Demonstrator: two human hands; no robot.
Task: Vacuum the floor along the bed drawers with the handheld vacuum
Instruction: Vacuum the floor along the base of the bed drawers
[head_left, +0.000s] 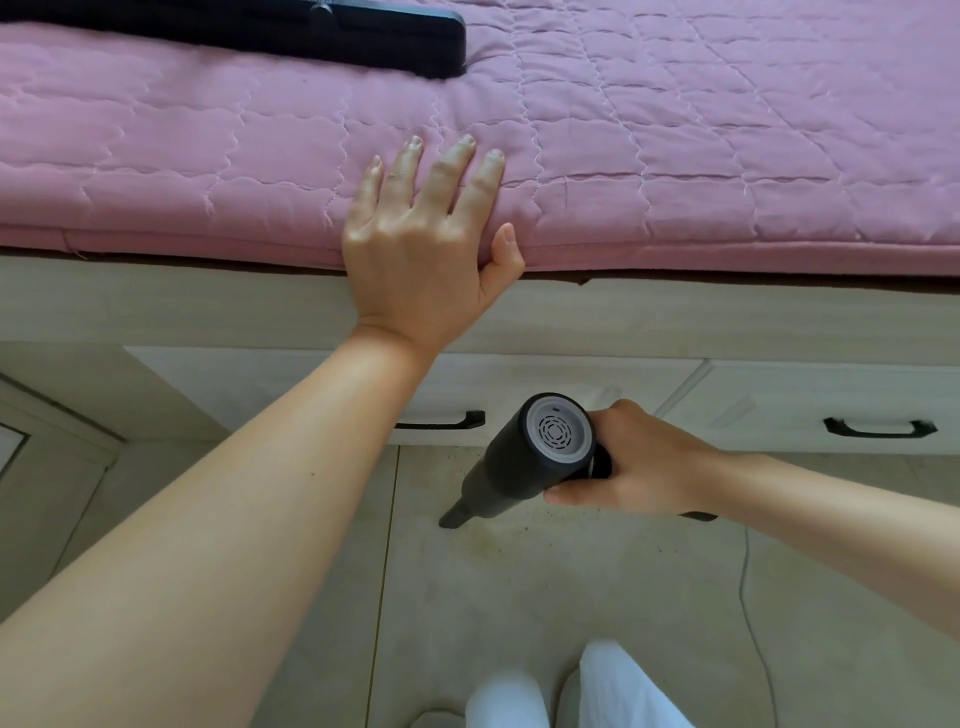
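My right hand (639, 462) grips the handle of a black handheld vacuum (524, 457) with a grey vented rear cap. Its narrow nozzle (454, 517) points down-left and touches the beige tiled floor (571, 582) just in front of the pale wooden bed drawers (779, 400). Dark crumbs speckle the floor around and to the right of the nozzle. My left hand (426, 234) rests flat with straight fingers on the edge of the pink quilted mattress cover (675, 156), thumb over the edge.
Two black drawer handles (441, 422) (880, 428) sit on the drawer fronts. A long black object (311, 36) lies on the bed at the top. A thin cable (753, 623) trails over the floor at the right. White trouser legs (571, 696) show at the bottom.
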